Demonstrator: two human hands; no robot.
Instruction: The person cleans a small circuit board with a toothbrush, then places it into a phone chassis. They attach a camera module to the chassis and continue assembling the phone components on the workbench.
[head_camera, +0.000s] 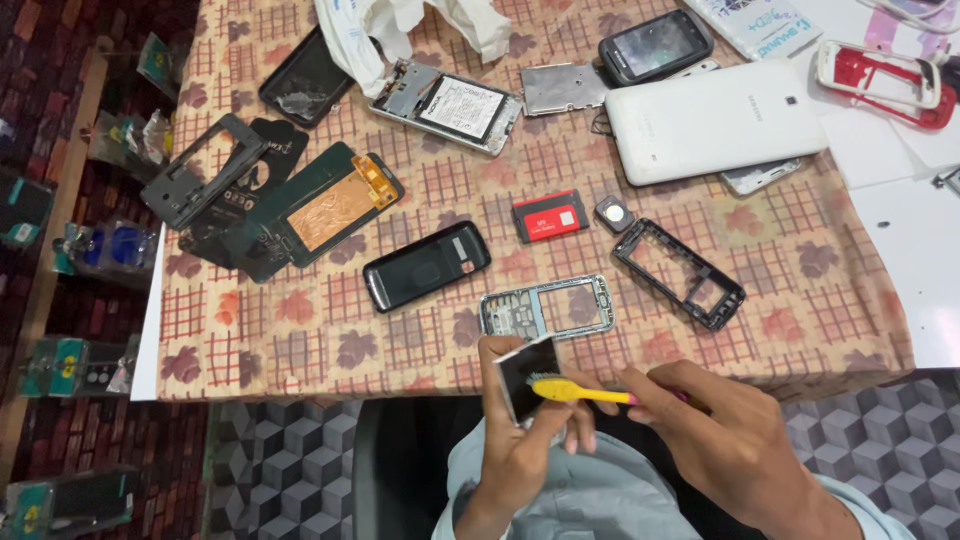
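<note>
Bristles of a yellow plastic toothbrush (572, 390), gripped by the right hand (722, 437), meet the flat dark panel (527, 376) the left hand (520, 448) clasps.

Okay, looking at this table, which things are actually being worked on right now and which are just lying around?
In use:
left hand holding a small dark phone part
right hand holding a yellow toothbrush against it

Lying about:
silver keypad frame
black back cover
black phone frame
red battery
white tablet
opened phone with battery
copper-backed screen
</note>
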